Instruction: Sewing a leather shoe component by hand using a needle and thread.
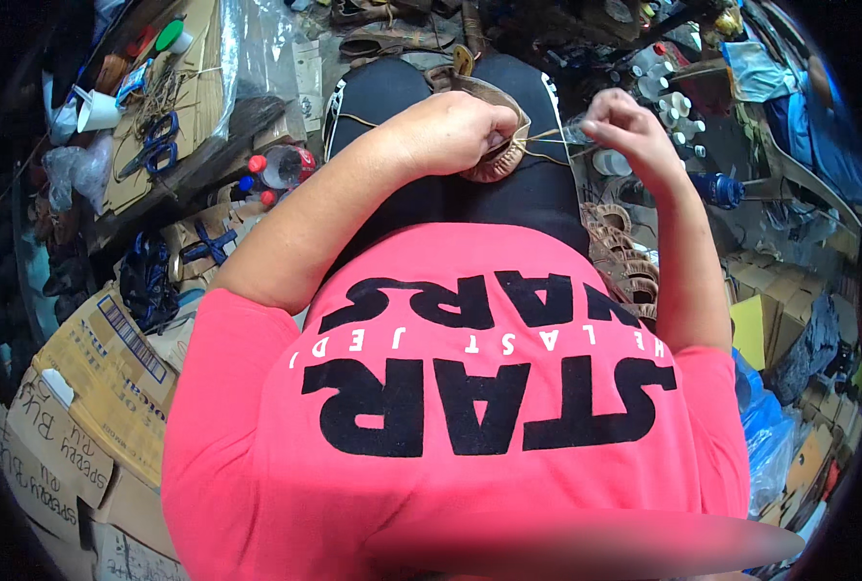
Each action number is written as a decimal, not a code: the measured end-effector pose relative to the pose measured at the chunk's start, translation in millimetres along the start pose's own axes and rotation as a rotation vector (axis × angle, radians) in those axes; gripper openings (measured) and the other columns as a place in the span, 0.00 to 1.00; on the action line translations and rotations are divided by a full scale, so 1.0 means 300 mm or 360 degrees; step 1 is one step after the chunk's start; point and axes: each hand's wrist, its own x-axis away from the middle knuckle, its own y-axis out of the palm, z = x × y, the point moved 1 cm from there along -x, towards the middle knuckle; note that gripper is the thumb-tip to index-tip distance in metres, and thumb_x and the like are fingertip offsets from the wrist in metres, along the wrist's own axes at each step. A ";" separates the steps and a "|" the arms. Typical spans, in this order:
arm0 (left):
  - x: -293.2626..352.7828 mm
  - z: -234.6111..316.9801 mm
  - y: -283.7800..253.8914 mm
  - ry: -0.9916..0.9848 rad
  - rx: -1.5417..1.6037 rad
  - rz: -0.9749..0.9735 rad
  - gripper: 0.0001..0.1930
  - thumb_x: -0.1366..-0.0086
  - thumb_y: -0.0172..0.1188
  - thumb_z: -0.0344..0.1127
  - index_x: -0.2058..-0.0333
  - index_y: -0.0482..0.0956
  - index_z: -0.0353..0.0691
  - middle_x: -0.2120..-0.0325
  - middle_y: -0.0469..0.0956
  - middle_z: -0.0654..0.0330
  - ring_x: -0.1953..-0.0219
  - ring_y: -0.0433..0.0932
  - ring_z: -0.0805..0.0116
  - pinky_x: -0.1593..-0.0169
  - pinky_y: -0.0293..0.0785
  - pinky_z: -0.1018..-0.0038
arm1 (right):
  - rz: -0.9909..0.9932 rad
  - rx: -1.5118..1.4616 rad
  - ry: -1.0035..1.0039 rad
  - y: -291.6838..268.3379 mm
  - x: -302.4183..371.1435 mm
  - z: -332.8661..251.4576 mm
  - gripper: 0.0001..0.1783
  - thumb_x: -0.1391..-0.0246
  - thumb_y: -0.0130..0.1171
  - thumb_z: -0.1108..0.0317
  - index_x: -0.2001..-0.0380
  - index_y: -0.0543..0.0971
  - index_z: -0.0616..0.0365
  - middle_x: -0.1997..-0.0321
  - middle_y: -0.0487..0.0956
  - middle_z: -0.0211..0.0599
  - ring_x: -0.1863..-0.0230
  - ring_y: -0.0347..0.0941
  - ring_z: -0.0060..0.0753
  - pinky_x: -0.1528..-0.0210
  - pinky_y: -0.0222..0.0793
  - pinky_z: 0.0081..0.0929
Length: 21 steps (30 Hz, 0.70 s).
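A brown leather shoe upper [497, 168] with a gathered, stitched toe rests on my lap between my thighs. My left hand [458, 131] is closed around its left side, thumb pressed at the opening. From the seam on its right edge, light thread [547, 136] runs out toward my right hand [627, 126]. That hand is raised beyond my right thigh, fingers pinched together on the thread. Whether a needle is also between the fingers is too small to tell. Another length of cord [355, 119] lies across my left thigh.
At the left are blue-handled scissors [162, 145], a red-labelled bottle [286, 167] and a white cup [97, 111]. Several similar brown shoe uppers [634, 261] are lined up beside my right hip. Small bottles [655, 82] stand at the far right, and cardboard boxes [102, 373] lie lower left.
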 end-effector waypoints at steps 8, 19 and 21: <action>0.013 -0.036 0.031 0.0076 -0.0044 0.0128 0.05 0.41 0.53 0.33 0.68 0.73 0.39 0.74 0.75 0.48 0.66 0.75 0.47 0.64 0.70 0.58 | -0.0088 0.1018 -0.0279 0.067 -0.015 -0.158 0.08 0.51 0.57 0.64 0.70 0.79 0.55 0.68 0.77 0.37 0.59 0.74 0.40 0.57 0.67 0.37; 0.088 -0.091 -0.008 0.0240 -0.0075 0.0120 0.04 0.41 0.52 0.31 0.68 0.70 0.38 0.74 0.74 0.50 0.66 0.73 0.47 0.63 0.68 0.59 | -0.0351 0.1342 -0.0641 0.149 -0.017 -0.116 0.03 0.50 0.51 0.69 0.70 0.72 0.51 0.74 0.76 0.37 0.64 0.73 0.42 0.55 0.60 0.36; 0.202 -0.142 -0.045 0.0124 -0.0274 0.0246 0.03 0.41 0.52 0.29 0.68 0.70 0.39 0.73 0.75 0.52 0.65 0.73 0.49 0.63 0.68 0.60 | -0.0308 0.1325 -0.0580 0.105 0.009 -0.045 0.06 0.53 0.53 0.73 0.69 0.71 0.50 0.75 0.75 0.38 0.65 0.71 0.46 0.54 0.60 0.38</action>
